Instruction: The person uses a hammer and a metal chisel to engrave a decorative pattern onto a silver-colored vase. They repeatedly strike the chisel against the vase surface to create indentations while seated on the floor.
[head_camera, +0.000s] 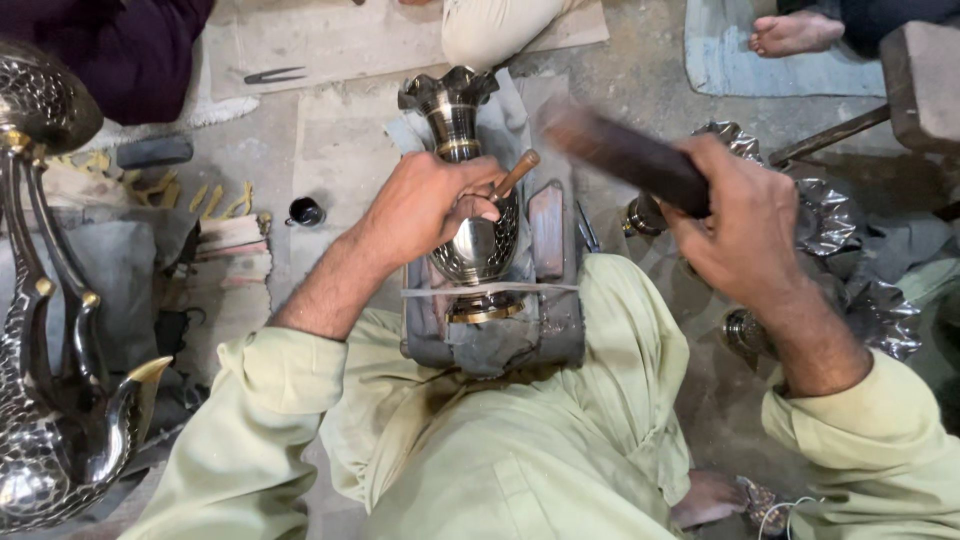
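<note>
Brass vase (478, 215) lies on a padded block (495, 335) across the lap; the belly under the left hand's (425, 205) fingers is already patterned, the neck beyond them plain. Those fingers clench a wooden-handled chisel (514, 174) against it. Right hand (745, 225) grips a raised dark mallet (625, 155).

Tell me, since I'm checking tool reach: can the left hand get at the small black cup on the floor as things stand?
Probably not freely: the left hand is occupied holding a wooden-handled tool against the brass vase, though nothing blocks the floor path to the black cup.
</note>
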